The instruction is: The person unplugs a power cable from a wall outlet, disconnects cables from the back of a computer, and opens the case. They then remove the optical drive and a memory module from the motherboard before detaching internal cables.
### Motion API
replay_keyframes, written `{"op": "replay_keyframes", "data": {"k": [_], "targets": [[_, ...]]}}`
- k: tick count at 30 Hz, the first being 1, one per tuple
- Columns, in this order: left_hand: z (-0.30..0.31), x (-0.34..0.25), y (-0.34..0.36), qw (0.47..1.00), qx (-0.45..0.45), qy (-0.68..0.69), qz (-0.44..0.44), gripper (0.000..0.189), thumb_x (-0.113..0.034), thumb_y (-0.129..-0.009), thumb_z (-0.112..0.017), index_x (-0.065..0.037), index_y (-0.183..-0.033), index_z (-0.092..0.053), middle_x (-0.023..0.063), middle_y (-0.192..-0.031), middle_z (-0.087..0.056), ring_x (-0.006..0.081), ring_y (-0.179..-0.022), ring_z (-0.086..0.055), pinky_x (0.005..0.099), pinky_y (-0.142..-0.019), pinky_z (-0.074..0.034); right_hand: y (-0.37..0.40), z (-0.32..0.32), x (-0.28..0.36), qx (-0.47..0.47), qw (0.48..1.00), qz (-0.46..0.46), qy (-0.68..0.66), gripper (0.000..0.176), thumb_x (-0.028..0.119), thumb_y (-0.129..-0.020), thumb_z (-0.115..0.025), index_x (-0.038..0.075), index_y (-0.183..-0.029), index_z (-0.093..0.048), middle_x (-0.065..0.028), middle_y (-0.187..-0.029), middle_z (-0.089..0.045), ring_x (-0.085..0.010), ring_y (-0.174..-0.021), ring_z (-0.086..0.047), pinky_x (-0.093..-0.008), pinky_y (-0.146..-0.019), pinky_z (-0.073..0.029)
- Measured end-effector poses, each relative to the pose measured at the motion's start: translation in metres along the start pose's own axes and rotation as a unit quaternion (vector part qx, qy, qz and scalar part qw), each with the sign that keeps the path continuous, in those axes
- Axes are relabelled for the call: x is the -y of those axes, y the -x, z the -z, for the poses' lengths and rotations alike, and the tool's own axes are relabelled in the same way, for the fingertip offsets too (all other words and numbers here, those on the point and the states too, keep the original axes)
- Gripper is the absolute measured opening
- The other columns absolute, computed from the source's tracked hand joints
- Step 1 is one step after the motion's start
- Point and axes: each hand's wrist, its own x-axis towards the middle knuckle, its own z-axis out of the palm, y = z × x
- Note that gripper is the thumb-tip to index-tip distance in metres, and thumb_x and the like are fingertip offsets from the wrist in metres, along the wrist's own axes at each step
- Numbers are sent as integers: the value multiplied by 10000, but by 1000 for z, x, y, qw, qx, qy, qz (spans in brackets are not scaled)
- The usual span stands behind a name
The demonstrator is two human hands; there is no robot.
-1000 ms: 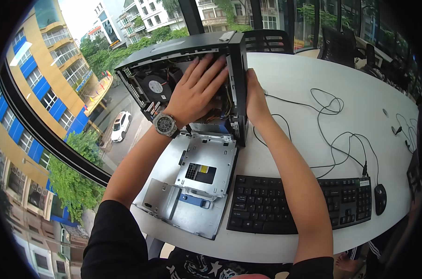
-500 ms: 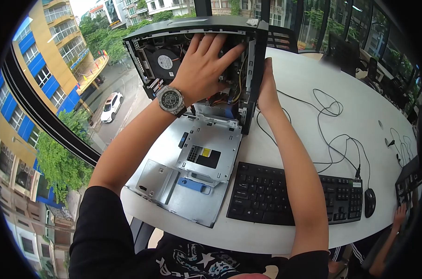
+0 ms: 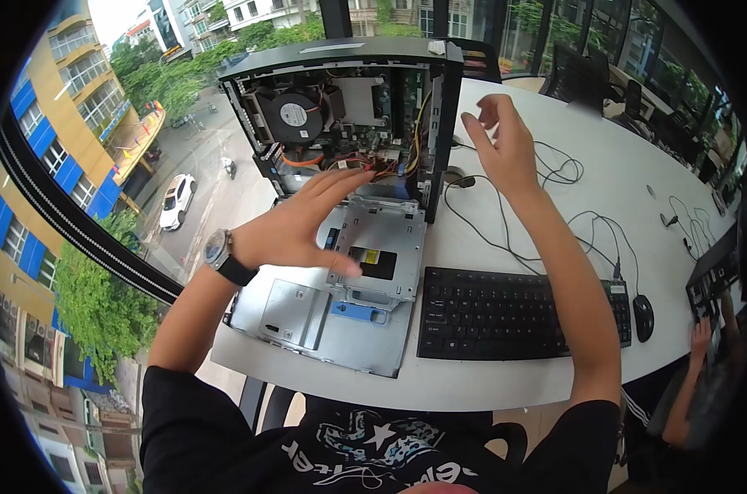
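A black desktop computer case (image 3: 340, 54) stands upright with its inside facing me. A round fan (image 3: 294, 115), a grey metal box, red and yellow wires and a circuit board show within it. My left hand (image 3: 295, 226), with a watch on its wrist, hovers before the case's lower part, thumb and fingers spread and holding nothing. Beneath that hand lies a silver metal panel (image 3: 365, 342) with a drive bracket (image 3: 390, 222) and a blue latch (image 3: 357, 310). Off to the right of the case, my right hand (image 3: 505, 146) is raised, fingers bent, thumb apart, nothing in it.
A black keyboard (image 3: 489, 317) and a mouse (image 3: 644, 317) are on the white table (image 3: 546, 383). Black cables (image 3: 583, 239) loop behind them. Another person's hand (image 3: 700, 337) is at the far right beside a dark device (image 3: 715, 276). A window is on the left.
My left hand has come out of the case, down and towards me. My right hand has let go of the case's right side and moved right. The case's inside is now uncovered.
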Motion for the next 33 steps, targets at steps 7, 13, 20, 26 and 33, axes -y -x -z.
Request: {"op": "replay_keyframes", "data": {"k": [7,13,20,26,33], "targets": [[-25,34,13,996,82,-12,12,1482,-659,-487,-944,-6,-1615,-239,295,-1672,-191,447,-1569,-141,499,-1261,-195,87,2,81,369,911,-162,87,460,496,-893,-685,61,-747,-720,-161,-728,-708,-403,-726,-699,-517,-702,-548],[-25,21,24,997,-51,-39,-37,1117,-556,-685,-890,28,-1505,-407,241,-1452,-504,379,-1357,-485,461,-1119,-396,102,-6,69,311,909,-278,2,440,431,-875,-719,3,-778,-753,-164,-715,-716,-373,-701,-701,-472,-691,-558],[-34,26,39,945,-40,191,261,416,-354,-1038,-602,-18,-793,-588,14,-599,-549,84,-505,-487,267,-475,-369,103,-2,60,389,824,-355,-209,435,362,-956,-696,-58,-846,-729,-117,-660,-708,-152,-446,-592,-317,-456,-476],[-40,3,29,937,-11,237,257,357,-362,-992,-695,-12,-1006,-625,53,-693,-657,111,-636,-618,277,-561,-453,105,-6,65,403,770,-418,-265,384,357,-996,-682,-23,-955,-712,-48,-713,-648,-99,-532,-606,-229,-422,-409],[-45,6,30,924,-13,285,255,405,-394,-986,-697,2,-996,-613,63,-673,-663,134,-555,-612,284,-518,-478,94,8,81,382,771,-435,-266,336,300,-1008,-678,-24,-918,-693,-84,-774,-706,-129,-609,-664,-244,-509,-498]]}}
